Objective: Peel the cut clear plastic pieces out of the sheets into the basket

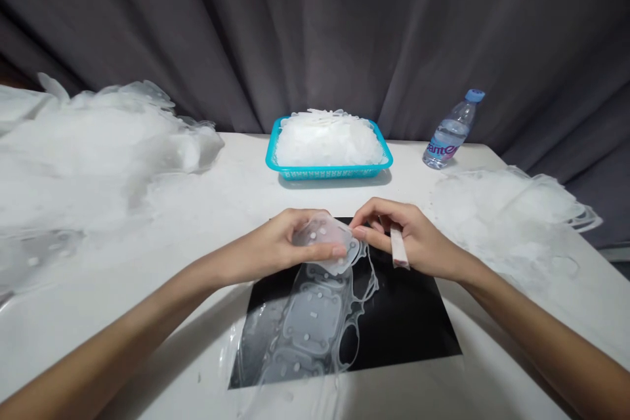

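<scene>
My left hand [295, 243] is closed on a translucent, frosted silicone piece [327, 236], its thumb lying across the front. At that piece's right edge, the thumb and forefinger of my right hand [398, 230] pinch the thin clear trim [371, 275] hanging from it. A short off-white strip, perhaps tape-wrapped [398, 246], sits at my right fingers; whether it is held or worn I cannot tell. Below my hands, a clear silicone sheet [312, 315] with rounded square shapes and small pegs drapes over a black mat [403, 321].
Behind my hands stands a turquoise basket [335, 172] heaped with translucent pieces. A water bottle [449, 131] is to its right. A large pile of clear sheets [98, 138] covers the left of the white table [236, 190]; a heap of scraps [512, 210] lies at the right.
</scene>
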Demonstrator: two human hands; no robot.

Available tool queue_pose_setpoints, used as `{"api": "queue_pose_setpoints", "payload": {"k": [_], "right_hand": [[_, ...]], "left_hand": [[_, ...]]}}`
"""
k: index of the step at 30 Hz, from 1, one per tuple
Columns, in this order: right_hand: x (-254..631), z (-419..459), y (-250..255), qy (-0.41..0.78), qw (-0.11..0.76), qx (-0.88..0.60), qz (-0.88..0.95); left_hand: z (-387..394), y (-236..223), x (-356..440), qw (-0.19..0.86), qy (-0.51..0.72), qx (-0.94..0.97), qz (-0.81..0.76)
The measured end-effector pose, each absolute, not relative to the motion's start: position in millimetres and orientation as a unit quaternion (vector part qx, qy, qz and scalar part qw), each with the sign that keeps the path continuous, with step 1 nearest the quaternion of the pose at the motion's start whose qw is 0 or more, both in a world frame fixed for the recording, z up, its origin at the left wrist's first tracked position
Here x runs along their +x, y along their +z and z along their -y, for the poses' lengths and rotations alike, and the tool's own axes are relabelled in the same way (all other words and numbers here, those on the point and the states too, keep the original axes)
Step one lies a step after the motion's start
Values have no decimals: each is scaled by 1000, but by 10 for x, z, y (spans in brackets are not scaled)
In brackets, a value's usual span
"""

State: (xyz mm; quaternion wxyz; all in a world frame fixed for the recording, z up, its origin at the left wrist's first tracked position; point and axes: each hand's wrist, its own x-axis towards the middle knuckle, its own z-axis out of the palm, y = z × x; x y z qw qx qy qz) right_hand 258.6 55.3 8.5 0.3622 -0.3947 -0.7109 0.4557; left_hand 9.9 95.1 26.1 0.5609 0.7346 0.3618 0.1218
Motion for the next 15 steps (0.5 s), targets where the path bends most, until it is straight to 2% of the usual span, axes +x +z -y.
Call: {"api": "queue_pose_setpoints", "payload": {"k": [6, 12, 15], "right_hand": [[2613, -592, 41, 432, 366, -406, 717], [2528, -517, -32, 283, 474, -475, 685], [2440, -393, -39, 279, 441, -462, 717]], "left_hand": [[-1004, 190, 69, 613, 133, 706, -328], [-984, 163, 143, 690, 222, 578, -374], [-973, 155, 158, 723, 249, 527, -370]]}}
